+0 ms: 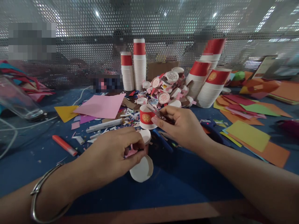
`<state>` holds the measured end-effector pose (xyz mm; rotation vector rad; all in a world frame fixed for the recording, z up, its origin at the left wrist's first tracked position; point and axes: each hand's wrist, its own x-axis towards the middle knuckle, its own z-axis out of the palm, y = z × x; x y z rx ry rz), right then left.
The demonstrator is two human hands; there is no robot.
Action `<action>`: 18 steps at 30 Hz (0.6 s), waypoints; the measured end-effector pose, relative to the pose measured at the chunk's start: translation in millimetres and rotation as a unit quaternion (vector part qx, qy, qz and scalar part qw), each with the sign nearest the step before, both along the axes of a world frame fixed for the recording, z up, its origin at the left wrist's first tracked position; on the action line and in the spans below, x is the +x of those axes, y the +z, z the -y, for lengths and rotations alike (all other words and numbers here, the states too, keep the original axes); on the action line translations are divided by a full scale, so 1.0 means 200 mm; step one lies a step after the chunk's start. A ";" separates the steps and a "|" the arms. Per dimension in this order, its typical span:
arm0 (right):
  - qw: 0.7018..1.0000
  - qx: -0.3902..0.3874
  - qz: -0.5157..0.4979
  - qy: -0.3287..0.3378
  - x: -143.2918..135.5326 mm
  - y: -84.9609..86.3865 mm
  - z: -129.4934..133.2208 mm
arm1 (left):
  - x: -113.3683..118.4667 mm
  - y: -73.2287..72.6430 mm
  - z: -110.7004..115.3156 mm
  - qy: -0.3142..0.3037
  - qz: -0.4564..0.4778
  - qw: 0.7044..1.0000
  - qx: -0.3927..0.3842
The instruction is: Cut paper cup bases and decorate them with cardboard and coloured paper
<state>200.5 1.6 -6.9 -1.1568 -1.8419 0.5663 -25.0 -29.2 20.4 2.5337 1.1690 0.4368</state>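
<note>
My right hand (179, 124) is closed around a small tool with a silver metal blade (155, 110) and a dark handle; its exact kind is unclear. The blade crosses the rim of a short red-and-white paper cup (146, 119) with a gold emblem, standing upright. Lower and to the left, my left hand (123, 147) is pinched, thumb against forefinger, with something small and dark at the fingertips. Just below those fingers is a cut-off white cup bottom (141, 171). Another cup bottom (145, 135) shows behind them, and pink paper is partly hidden by the hand.
Stacks of paper cups (139, 68) stand at the back, more (209, 90) leaning right. Between them lies a heap of decorated cup bottoms (163, 97). Coloured paper (100, 105) and scraps cover both sides. A blue tool (163, 141) and red marker (64, 145) lie nearby.
</note>
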 end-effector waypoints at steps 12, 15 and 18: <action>0.998 0.064 0.008 0.006 0.00 -0.03 -0.08 | 0.00 -0.10 -0.17 0.055 0.134 0.979 0.142; 0.998 0.051 -0.035 0.016 -0.01 -0.04 -0.08 | 0.02 -0.13 -0.25 0.021 0.123 0.977 0.172; 0.998 0.041 -0.054 0.008 -0.01 -0.03 -0.07 | 0.03 -0.15 -0.30 0.003 0.125 0.978 0.166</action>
